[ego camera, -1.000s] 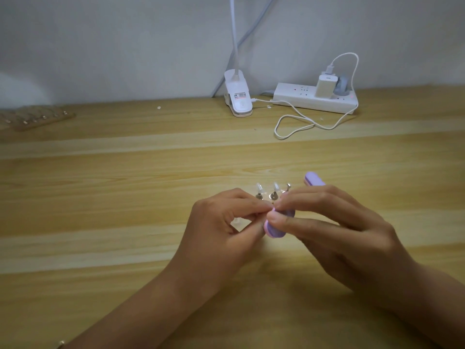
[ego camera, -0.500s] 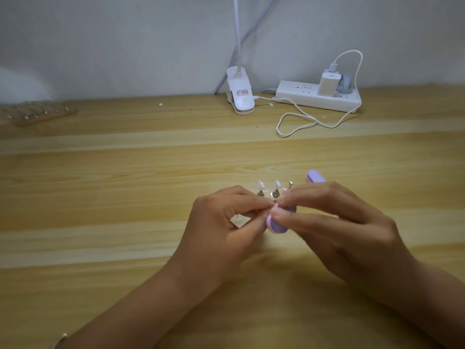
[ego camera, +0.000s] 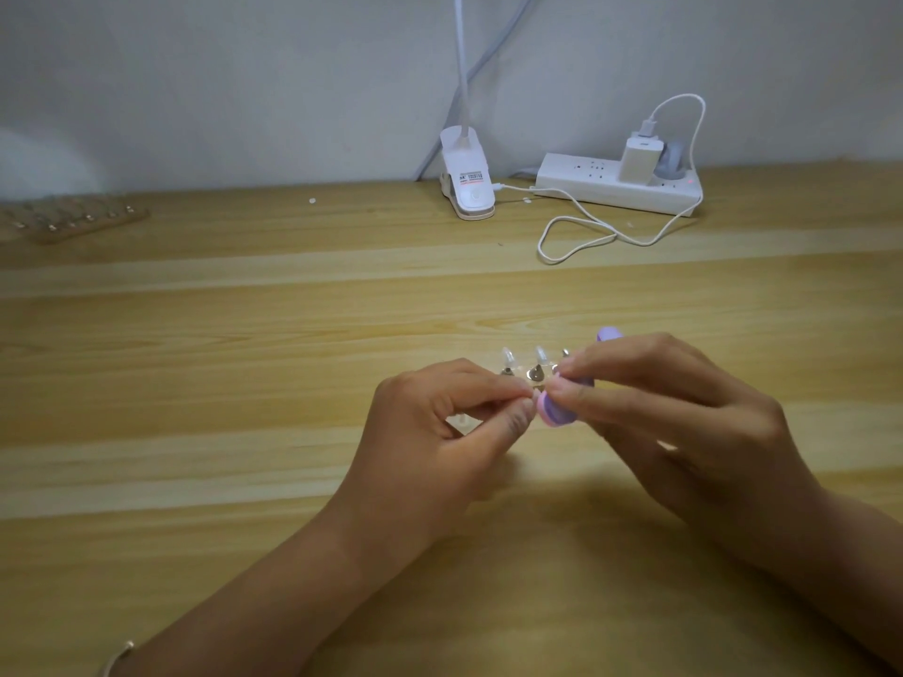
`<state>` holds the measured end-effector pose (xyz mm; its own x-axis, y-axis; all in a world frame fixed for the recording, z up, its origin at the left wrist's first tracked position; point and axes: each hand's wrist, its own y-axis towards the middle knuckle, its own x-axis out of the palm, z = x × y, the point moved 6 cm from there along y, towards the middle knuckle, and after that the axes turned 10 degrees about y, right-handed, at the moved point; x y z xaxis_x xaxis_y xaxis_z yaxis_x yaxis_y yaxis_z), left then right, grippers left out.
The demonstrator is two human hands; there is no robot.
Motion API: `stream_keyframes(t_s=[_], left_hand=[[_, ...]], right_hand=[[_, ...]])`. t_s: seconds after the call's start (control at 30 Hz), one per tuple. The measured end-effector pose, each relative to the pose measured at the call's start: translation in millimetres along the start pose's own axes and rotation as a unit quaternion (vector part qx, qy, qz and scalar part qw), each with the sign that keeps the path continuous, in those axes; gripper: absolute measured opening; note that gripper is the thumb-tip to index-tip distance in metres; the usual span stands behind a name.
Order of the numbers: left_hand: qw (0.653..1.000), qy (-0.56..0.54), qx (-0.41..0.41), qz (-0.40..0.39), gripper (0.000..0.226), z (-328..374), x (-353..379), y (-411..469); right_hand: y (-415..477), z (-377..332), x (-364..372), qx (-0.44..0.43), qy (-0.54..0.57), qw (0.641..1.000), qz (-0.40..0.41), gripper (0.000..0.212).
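While the left hand [ego camera: 440,432] pinches a clear plastic strip of silver studs [ego camera: 536,374] to steady it, the right hand's [ego camera: 684,422] grip clamps a lilac oval plastic tool [ego camera: 554,415] against it, low over the wooden surface [ego camera: 244,383].

At the table's [ego camera: 195,334] back edge stands a lamp clip [ego camera: 466,193], a power strip [ego camera: 611,188] to its right, a cable [ego camera: 576,237] looped before that. A rack [ego camera: 73,219] lies near the back left corner. Mid-table, the left hand [ego camera: 440,432] and right hand [ego camera: 684,422] meet at a tool [ego camera: 557,413], with studs [ego camera: 535,373] just behind.
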<state>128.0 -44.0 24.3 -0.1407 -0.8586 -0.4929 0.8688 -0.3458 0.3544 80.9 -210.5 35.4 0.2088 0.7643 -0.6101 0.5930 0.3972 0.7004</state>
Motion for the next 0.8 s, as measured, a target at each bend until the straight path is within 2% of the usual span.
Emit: stream_keyframes(t_s=[0.1,0.27,0.4,0.53,0.67,0.8], left_hand=[[1.0,-0.01,-0.008,-0.001,0.014,0.6,-0.5,-0.5],[0.999,-0.042,-0.026,-0.019,0.009,-0.1,1.8,-1.2],[0.997,-0.06,-0.028,-0.031,0.018,1.2,3.4,-2.2],[0.991,-0.101,-0.068,-0.048,0.018,-3.0,5.7,-2.6],[0.992,-0.098,-0.051,-0.063,0.018,-1.9,6.2,-2.3],[0.987,-0.12,-0.082,-0.063,0.019,-4.1,8.0,-2.6]], right_hand=[[-3.2,-6.4,5.3,-0.006,0.003,1.0,-0.014,0.035],[2.7,-2.0,-2.3,0.005,0.007,1.0,0.002,0.03],[-0.5,-11.4,5.0,-0.018,-0.003,1.0,-0.014,0.033],[4.5,-2.8,-5.1,0.003,0.001,1.0,0.021,0.022],[0.2,-12.8,4.3,-0.016,-0.004,1.0,0.005,0.03],[5.0,-2.8,-7.2,0.005,0.004,1.0,0.023,0.025]])
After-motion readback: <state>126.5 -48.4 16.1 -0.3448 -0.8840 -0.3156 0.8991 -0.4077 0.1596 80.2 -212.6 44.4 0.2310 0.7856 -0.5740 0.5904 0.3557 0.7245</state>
